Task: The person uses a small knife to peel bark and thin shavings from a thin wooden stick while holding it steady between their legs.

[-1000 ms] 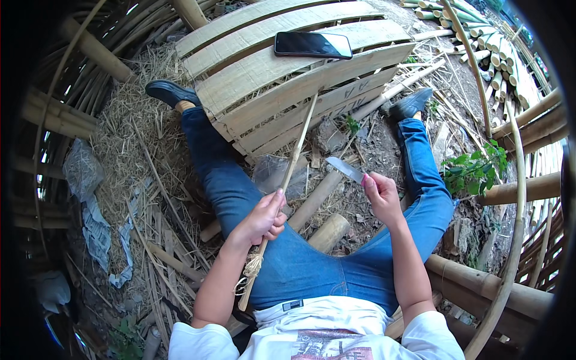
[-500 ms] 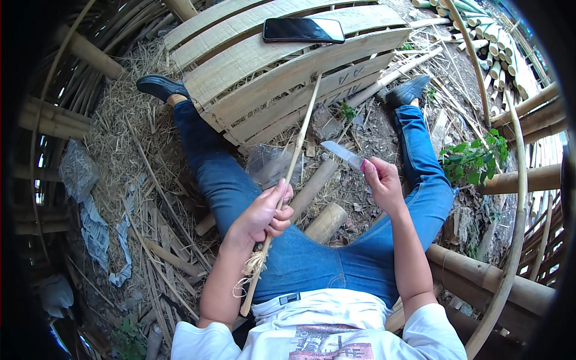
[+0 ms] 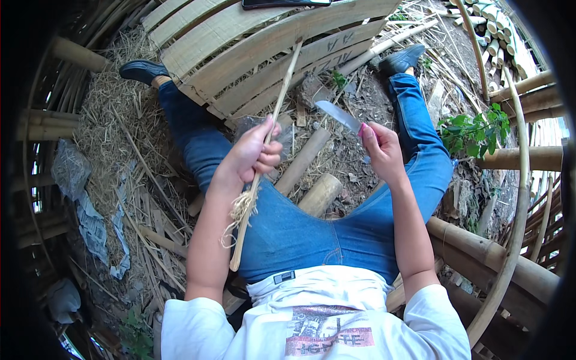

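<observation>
My left hand [image 3: 255, 151] is closed around a long, thin, pale stick [image 3: 284, 90], which slants from above my lap up toward the slatted wooden crate [image 3: 264, 45]. Frayed, straw-coloured fibres [image 3: 244, 207] hang from the stick just below that hand. My right hand [image 3: 383, 150] grips a knife [image 3: 339, 116] by its pink handle. The blade points up and left toward the stick, apart from it. Between my legs lie short bamboo pieces [image 3: 320, 195] on the ground.
A dark phone [image 3: 282, 3] rests on the crate, cut by the upper edge. Cut bamboo poles [image 3: 495, 30] are stacked at the far right. A leafy plant [image 3: 477, 132] grows beside my right knee. Straw [image 3: 114, 120] and crumpled plastic [image 3: 72, 171] cover the ground at left.
The crate and phone sit higher in the picture. My left hand and the stick have shifted up and left in view. The knife stays in my right hand, apart from the stick.
</observation>
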Demonstrator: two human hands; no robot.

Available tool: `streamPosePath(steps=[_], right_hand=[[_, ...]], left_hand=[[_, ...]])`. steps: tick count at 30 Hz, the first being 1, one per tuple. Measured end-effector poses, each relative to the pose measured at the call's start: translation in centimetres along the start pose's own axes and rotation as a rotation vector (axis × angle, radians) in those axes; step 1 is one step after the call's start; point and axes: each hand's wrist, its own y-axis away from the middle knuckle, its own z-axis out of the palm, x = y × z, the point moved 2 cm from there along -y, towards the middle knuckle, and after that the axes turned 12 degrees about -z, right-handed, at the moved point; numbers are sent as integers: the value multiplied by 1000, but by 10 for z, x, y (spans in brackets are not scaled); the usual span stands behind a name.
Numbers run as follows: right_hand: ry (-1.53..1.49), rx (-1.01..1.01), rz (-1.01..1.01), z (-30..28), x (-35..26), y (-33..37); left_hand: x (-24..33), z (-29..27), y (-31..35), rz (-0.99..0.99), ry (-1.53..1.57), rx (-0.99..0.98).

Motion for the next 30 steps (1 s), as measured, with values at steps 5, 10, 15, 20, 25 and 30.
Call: streamPosePath(steps=[5,10,15,20,25,30], right_hand=[[123,-48,2,-5,-11,-5],[194,-96,70,-15,-9,-17],[283,-83,-26,-19,-3,-19],[344,-109,-55,-16,-3,-38],[463,-118,-68,-17,-11,-59],[515,-202,-47,-19,-1,-61]], left_hand=[[-12,52,-43,29,119,-59],[-31,84,-70,147,263,-158],[-44,87,-80,233,343,-245],[-48,107,-81,292,360,-163],[-51,108,-84,291,354,-129],[-53,108,-84,288,378,-141]])
